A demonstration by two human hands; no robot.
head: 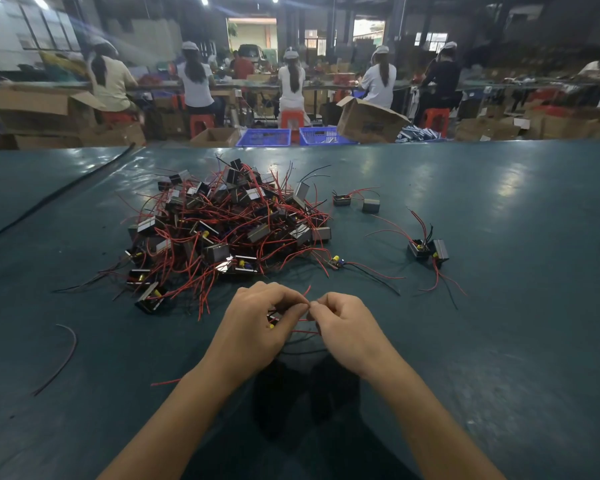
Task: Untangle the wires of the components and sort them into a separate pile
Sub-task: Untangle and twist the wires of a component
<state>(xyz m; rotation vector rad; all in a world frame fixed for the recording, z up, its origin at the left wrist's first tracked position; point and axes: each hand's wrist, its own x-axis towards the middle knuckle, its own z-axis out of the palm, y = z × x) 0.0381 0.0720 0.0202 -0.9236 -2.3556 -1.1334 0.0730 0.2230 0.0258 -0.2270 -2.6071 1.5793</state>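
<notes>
A broad dark-green table [499, 220] fills most of the room in front of me. On it, left of centre, sits a big tangled heap of small black-and-silver box components [222, 230], bristling with red and black leads. Just this side of the heap, the left hand [257, 323] and the right hand [347, 327] meet fingertip to fingertip, both with fingers curled in, pinching a thin red wire [307, 292] between them. A small black component with a yellow part [272, 322] peeks out under the left hand's fingers. Well apart from the heap, to the right, lie two freed black components [428, 251] touching each other, wires trailing. Farther back sits another separated pair [355, 201]. A tiny loose circuit piece [336, 262] rests at the heap's near right edge. A stray dark curved wire [66, 355] lies off to the left.
</notes>
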